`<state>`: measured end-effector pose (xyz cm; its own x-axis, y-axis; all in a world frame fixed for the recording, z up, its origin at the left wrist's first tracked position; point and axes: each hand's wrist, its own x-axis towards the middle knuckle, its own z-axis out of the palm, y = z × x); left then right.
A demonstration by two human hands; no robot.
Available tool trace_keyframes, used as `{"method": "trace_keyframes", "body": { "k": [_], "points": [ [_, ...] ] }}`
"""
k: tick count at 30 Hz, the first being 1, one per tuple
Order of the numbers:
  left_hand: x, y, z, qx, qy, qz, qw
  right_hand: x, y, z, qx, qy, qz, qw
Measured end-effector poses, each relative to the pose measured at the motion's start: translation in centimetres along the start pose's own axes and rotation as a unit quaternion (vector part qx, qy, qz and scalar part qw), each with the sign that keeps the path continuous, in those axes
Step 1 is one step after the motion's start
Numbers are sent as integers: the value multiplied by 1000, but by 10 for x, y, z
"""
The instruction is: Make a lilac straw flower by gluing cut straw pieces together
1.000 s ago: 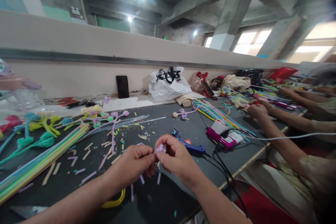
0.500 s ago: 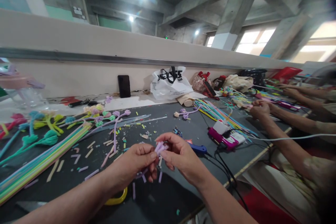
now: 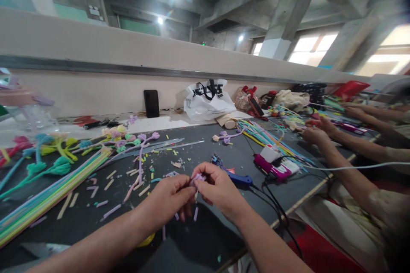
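Observation:
Both hands meet above the dark tabletop around a small lilac chenille-stem flower (image 3: 199,177). My left hand (image 3: 173,194) is closed, its thumb and fingers pinching the flower from the left. My right hand (image 3: 218,185) pinches it from the right, fingers curled over its top. The fingers cover much of the flower. Short lilac pieces (image 3: 195,214) lie on the table just below the hands. Partly hidden under my left forearm is a yellow scissors handle (image 3: 146,240), with metal blades (image 3: 45,249) showing at lower left.
A blue glue gun (image 3: 238,178) with a cord lies right of my hands, near a magenta power strip (image 3: 272,166). A bundle of pastel stems (image 3: 54,192) and finished fuzzy flowers (image 3: 60,166) occupy the left. A phone (image 3: 151,103) leans at the back. A co-worker's hands (image 3: 315,132) are at right.
My fingers have closed further over the lilac flower, so less of it shows. My left forearm has shifted slightly right, covering more of the yellow handle.

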<state>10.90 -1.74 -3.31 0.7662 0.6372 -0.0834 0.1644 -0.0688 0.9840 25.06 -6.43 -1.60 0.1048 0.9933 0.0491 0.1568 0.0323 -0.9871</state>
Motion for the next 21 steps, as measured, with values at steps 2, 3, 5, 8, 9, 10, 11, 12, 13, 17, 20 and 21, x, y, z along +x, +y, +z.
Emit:
{"method": "trace_keyframes", "body": {
  "k": [2, 3, 5, 8, 9, 10, 11, 12, 13, 17, 20, 21],
  "points": [
    [-3, 2, 1, 56, 29, 4, 998, 0, 1, 3, 2, 8, 6, 1000],
    [-4, 3, 1, 84, 44, 7, 996, 0, 1, 4, 6, 12, 11, 1000],
    [-6, 4, 2, 124, 66, 15, 990, -1, 0, 7, 15, 16, 20, 1000],
    [-6, 4, 1, 125, 71, 9, 990, -4, -3, 8, 43, 1, 26, 999],
    [-5, 3, 1, 102, 63, 0, 993, -4, -4, 7, 56, -12, 23, 998],
    [-4, 3, 0, 69, 56, -12, 996, -5, -5, 5, 69, -22, 15, 997],
    [-3, 2, 0, 29, 50, -23, 998, -4, -5, 0, 78, -23, 2, 997],
    [-2, 2, -2, -14, 46, -34, 998, -4, -4, -6, 79, -12, -14, 997],
    [-1, 2, -4, -57, 47, -44, 996, -2, -2, -14, 69, 14, -31, 997],
    [4, -1, -16, -204, 70, -73, 974, 5, 11, -57, -81, 183, -58, 978],
    [7, -6, -24, -284, 64, -83, 953, 3, 22, -84, -238, 257, -77, 933],
    [8, -7, -26, -305, 58, -81, 947, 2, 25, -91, -277, 266, -80, 920]
  ]
}}
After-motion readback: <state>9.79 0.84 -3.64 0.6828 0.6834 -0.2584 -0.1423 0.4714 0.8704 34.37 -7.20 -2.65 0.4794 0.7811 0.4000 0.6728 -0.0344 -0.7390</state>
